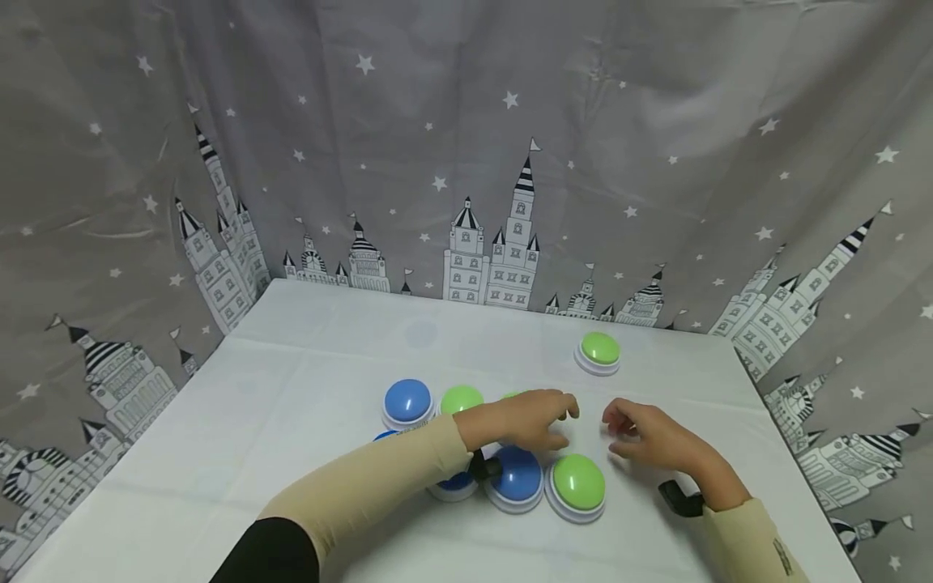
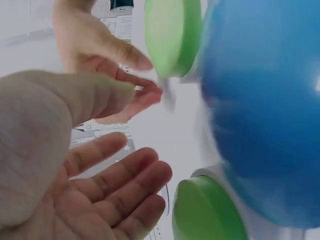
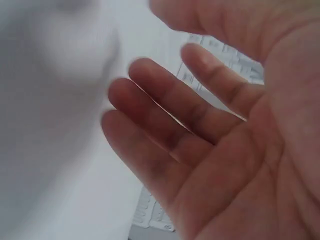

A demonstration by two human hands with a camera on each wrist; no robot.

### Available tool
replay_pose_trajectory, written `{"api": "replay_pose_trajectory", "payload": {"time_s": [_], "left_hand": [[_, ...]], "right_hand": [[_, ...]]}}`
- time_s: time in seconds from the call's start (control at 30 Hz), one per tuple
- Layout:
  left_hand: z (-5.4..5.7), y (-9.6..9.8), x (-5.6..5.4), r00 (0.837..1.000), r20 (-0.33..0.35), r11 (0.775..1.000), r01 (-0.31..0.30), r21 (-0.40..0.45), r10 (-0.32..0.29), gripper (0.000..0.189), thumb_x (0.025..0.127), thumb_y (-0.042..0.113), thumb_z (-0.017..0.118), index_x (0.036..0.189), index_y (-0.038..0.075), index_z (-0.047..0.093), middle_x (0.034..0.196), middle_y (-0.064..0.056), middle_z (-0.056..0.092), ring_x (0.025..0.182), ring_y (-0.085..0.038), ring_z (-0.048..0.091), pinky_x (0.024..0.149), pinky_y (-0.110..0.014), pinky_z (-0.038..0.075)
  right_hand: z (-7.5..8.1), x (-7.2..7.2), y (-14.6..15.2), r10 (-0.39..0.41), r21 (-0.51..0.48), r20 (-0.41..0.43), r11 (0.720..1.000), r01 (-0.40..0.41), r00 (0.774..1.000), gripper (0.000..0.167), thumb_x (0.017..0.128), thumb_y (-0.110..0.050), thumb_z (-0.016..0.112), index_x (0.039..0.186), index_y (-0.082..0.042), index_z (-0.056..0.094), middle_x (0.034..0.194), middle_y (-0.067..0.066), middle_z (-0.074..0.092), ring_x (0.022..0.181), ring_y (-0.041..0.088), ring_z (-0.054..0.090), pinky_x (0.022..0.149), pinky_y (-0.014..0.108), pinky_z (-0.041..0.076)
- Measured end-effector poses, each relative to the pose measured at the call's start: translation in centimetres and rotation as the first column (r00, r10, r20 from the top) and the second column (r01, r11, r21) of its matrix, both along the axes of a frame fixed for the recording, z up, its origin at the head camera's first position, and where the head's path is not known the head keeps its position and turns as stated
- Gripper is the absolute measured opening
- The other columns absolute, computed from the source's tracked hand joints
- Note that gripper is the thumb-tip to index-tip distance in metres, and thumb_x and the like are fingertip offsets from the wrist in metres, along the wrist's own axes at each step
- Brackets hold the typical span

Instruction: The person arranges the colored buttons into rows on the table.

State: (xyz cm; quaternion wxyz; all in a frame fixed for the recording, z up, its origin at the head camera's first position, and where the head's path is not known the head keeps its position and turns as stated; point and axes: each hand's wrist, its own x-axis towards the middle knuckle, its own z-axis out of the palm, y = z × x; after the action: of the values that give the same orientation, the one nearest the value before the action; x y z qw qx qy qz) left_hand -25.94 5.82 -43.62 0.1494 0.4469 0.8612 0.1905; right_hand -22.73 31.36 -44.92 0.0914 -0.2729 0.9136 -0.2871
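My left hand [image 1: 521, 417] [image 2: 37, 145] hovers over a cluster of dome push buttons, fingers loosely bent and holding nothing. To its right, my right hand [image 1: 656, 437] [image 3: 220, 150] hangs above the white cloth, also holding nothing; the fingertips of both hands face each other across a gap. Nearest them in front is a green button [image 1: 579, 482], beside a blue button [image 1: 517, 474]. A darker blue button [image 1: 455, 487] is partly covered by my left wrist. Behind that forearm stand another blue button [image 1: 408, 401] and a green button [image 1: 462, 398]; one more green button [image 1: 513, 394] is mostly hidden.
A lone green button [image 1: 600, 350] stands farther back on the right of the white-covered table [image 1: 328, 332]. A grey curtain [image 1: 466, 97] with castles and stars surrounds the table. Black wrist mounts [image 1: 681, 500] sit under the wrists.
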Motion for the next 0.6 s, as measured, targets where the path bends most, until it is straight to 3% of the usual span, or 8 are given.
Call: {"api": "replay_pose_trajectory", "payload": {"time_s": [0.33,0.6], "left_hand": [[1.3,2.2,-4.6,0.984,0.009,0.983,-0.180,0.028,0.180,0.044,0.093,0.025,0.069,0.131,0.006,0.053,0.120,-0.009,0.062,0.109,-0.017,0.059,0.091,-0.026,0.048],[0.9,4.6,-7.1,0.967,0.004,0.965,-0.255,0.061,0.255,0.052,0.091,0.023,0.070,0.134,0.002,0.049,0.124,-0.012,0.060,0.114,-0.021,0.057,0.096,-0.027,0.045]], "right_hand": [[0.5,-4.5,1.1,-0.128,-0.027,-0.063,0.992,0.127,0.990,0.033,0.086,-0.012,0.076,0.109,0.002,0.058,0.102,0.014,0.063,0.098,0.032,0.061,0.088,0.050,0.050],[-0.2,-6.9,1.6,-0.257,-0.063,-0.060,0.965,0.254,0.964,0.039,0.087,-0.011,0.075,0.117,0.005,0.055,0.114,0.023,0.061,0.107,0.040,0.058,0.095,0.054,0.047]]}}
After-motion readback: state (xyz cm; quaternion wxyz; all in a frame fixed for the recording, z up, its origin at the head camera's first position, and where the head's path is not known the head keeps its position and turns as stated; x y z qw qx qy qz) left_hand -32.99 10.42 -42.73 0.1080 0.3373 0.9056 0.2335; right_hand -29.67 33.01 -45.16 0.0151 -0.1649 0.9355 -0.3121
